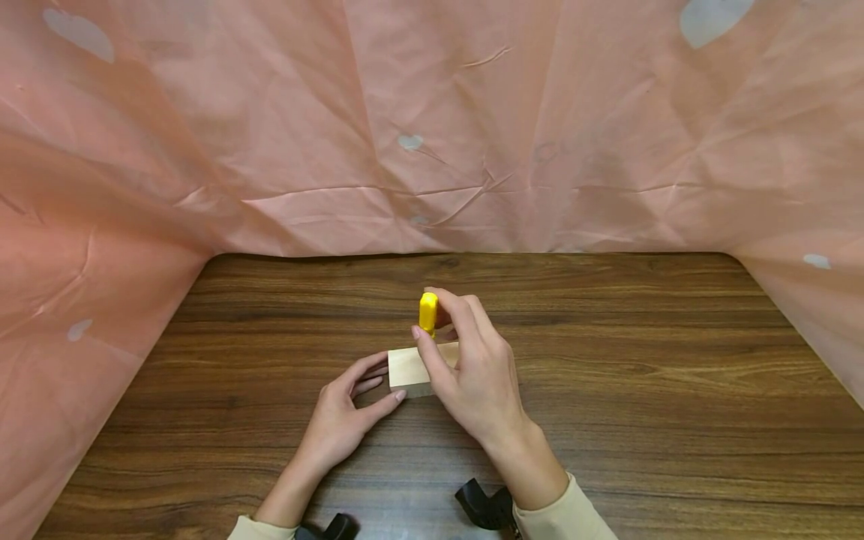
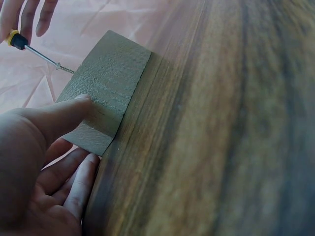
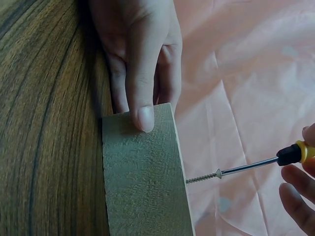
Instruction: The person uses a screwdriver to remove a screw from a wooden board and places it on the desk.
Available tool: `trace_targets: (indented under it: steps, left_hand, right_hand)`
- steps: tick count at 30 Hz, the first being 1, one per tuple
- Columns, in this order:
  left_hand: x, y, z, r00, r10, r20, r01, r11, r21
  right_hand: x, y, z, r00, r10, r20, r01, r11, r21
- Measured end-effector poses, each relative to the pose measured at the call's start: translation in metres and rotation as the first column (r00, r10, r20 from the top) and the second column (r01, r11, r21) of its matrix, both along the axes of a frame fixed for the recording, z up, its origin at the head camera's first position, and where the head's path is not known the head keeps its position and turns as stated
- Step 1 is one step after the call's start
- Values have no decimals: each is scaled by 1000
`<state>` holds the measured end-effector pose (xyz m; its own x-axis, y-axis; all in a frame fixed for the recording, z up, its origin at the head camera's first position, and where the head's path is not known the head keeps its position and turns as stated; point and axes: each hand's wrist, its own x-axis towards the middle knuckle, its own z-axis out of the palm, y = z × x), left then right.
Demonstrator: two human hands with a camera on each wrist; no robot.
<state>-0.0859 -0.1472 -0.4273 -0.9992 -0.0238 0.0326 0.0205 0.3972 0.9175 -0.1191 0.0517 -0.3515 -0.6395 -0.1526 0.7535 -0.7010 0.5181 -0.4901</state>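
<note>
A pale wooden block [image 1: 408, 367] lies on the table, its right part hidden behind my right hand in the head view. My left hand [image 1: 343, 420] holds the block's left end, the thumb pressed to its near side and the fingers behind. Above the block, my right hand [image 1: 478, 375] pinches the yellow handle of a screwdriver [image 1: 428, 311] between thumb and fingers. The right wrist view shows its metal shaft meeting the head of a screw [image 3: 203, 179]. The screw stands upright on the block's top face, most of its thread exposed.
The dark wood-grain table [image 1: 641, 375] runs back to a pink curtain [image 1: 472, 112] with pale hearts, which hangs behind and along both sides. Black curved pieces [image 1: 482, 504] sit by both wrists, near the light sleeves [image 1: 567, 517].
</note>
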Motion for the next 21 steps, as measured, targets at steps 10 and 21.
trace_targets:
  steps: [10,21]
  left_hand:
    - [0,0,0,1000,-5,-11,5,1000,9]
    - [0,0,0,1000,0,-13,0,1000,12]
  right_hand:
    - [0,0,1,999,45,3,-45,999,-9]
    - [1,0,-1,1000,2,15,-2,1000,-1]
